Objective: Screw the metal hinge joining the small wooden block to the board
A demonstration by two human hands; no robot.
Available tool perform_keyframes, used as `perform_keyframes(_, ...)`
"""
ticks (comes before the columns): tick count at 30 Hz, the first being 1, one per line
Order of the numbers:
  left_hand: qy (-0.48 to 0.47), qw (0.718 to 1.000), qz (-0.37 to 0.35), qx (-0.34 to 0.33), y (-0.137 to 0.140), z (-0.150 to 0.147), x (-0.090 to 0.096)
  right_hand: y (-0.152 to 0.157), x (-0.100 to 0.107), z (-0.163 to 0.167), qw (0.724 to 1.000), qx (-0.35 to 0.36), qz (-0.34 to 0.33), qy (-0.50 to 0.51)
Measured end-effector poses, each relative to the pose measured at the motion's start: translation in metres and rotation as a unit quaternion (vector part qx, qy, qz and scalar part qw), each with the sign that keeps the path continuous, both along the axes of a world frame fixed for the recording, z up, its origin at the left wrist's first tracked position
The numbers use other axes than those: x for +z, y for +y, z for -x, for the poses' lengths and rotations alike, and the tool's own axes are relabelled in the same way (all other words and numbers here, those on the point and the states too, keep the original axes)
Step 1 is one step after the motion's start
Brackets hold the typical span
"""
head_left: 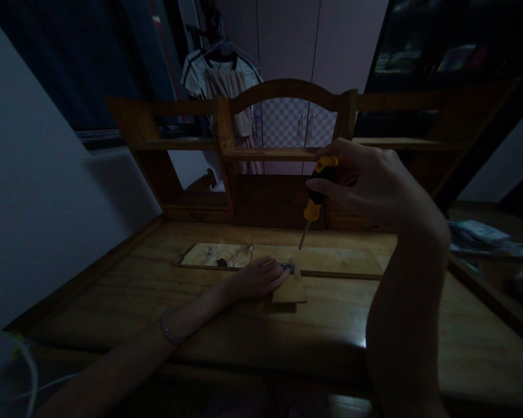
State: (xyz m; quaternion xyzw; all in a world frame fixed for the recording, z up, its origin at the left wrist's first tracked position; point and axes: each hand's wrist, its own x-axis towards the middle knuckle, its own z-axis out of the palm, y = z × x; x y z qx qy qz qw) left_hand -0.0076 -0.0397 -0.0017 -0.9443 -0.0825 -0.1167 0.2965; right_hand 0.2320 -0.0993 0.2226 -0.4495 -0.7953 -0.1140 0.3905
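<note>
My right hand [366,180] is closed around the black and yellow handle of a screwdriver [323,177]. Its metal shaft points down and slightly left, with the tip in the air above a long wooden board [344,261]. Lower down, my left hand [261,277] lies with its fingers together, pressing on a small metal hinge [289,267]. Part of the hinge is hidden under the fingers. A short piece of wood [290,289] sits under the hinge and juts toward me from the long board. The screwdriver tip and the hinge are apart.
All this lies on a wooden desk [126,290]. A board piece with a torn, stained surface [218,254] is left of the long board. A wooden shelf unit [287,154] rises at the back. Clothes [226,75] hang behind it; a white cable [31,366] runs at lower left.
</note>
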Motion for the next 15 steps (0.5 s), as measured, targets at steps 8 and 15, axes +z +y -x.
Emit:
perform_keyframes(8, -0.009, 1.000, -0.010, 0.005, -0.0005, 0.0002, -0.0021, -0.0006, -0.0001, -0.0003, 1.000, 0.000, -0.005, -0.007)
perform_keyframes(15, -0.014, 1.000, -0.003, 0.002, -0.0009, 0.0014, -0.0023, -0.0002, -0.0003, -0.0003, 1.000, 0.000, -0.007, 0.001)
